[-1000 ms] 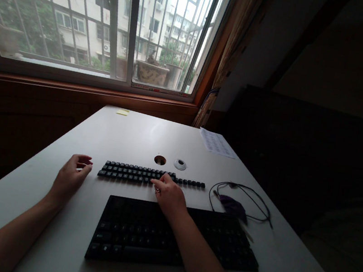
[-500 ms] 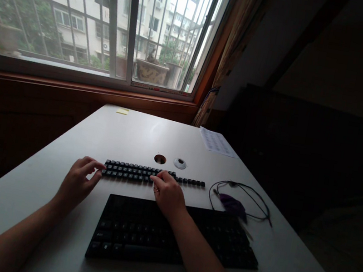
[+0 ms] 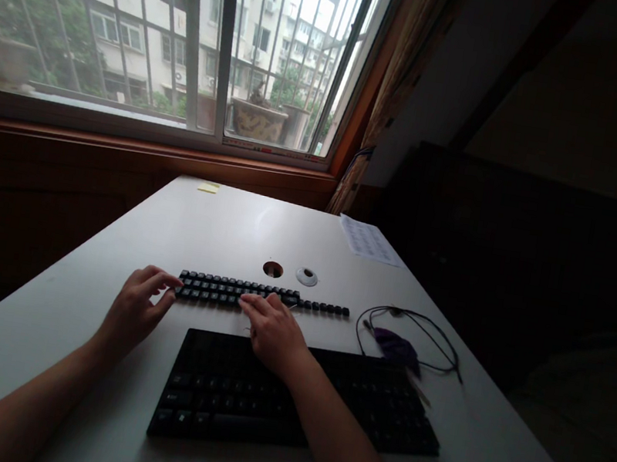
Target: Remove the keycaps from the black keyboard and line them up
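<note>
Loose black keycaps (image 3: pixel 211 287) stand in several tight rows on the white table, with a single row running on to the right. My left hand (image 3: pixel 140 306) is at the left end of these rows, thumb and forefinger apart and their tips against the end keycaps. Over the middle of the rows lies my right hand (image 3: pixel 275 335), fingers stretched out and tips on the front keycaps. A thin pale line shows beside its fingers; I cannot make out what it is. Below the hands lies a black keyboard (image 3: pixel 231 426), partly covered by my right forearm; its upper part looks bare of keycaps.
A coiled black cable (image 3: pixel 437 328) and a dark purple cloth-like thing (image 3: pixel 395 346) lie right of the keycaps. Behind the rows are a cable hole (image 3: pixel 272 270) and a round grey grommet (image 3: pixel 307 277). Printed paper (image 3: pixel 371 241) and a yellow note (image 3: pixel 208 188) lie farther back.
My right hand has shifted left along the keycap rows, and its fingers have gone from bent to stretched out. My left hand stays almost in place at the left end.
</note>
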Available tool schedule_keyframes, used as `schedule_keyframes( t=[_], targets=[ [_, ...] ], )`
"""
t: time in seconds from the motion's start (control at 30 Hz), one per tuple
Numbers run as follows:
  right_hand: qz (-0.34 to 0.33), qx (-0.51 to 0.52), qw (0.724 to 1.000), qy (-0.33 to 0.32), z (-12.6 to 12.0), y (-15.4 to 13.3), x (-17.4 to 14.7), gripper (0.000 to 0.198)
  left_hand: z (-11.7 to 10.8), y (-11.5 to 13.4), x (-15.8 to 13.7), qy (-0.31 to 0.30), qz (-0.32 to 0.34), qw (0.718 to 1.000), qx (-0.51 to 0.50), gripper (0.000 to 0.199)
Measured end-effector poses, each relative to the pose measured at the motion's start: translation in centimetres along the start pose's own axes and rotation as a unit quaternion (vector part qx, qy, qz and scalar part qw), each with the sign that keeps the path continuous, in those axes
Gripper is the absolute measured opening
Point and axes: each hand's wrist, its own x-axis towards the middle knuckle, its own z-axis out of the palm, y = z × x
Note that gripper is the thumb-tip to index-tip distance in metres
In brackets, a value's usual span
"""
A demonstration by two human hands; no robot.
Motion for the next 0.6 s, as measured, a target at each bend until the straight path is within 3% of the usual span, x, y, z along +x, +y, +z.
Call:
schedule_keyframes(
  t=[0.6],
  targets=[
    [0.009, -0.012, 1.0, -0.015, 0.25, -0.37, 0.17, 0.054, 0.22, -0.1, 0.04, 0.005, 0.001, 1.0, 0.009, 0.023]
  ],
)
